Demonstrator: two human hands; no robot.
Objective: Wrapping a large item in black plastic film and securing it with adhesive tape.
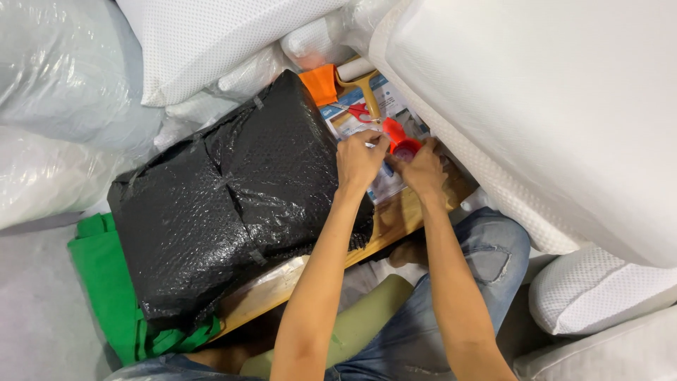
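A large parcel wrapped in black bubble wrap (226, 204) lies on a low wooden table (398, 219). My left hand (358, 161) rests at the parcel's right end, fingers pinched near a red tape dispenser (402, 140). My right hand (422, 169) is closed on the dispenser's lower part, touching my left fingers. Beneath both hands lies a printed paper sheet (384, 187).
Red-handled scissors (360, 111), a lint roller with a wooden handle (361, 79) and an orange plastic piece (321, 83) lie behind the hands. White padded pillows (557, 120) and plastic-wrapped bundles (63, 92) crowd all around. Green cloth (106, 282) lies under the parcel's left side.
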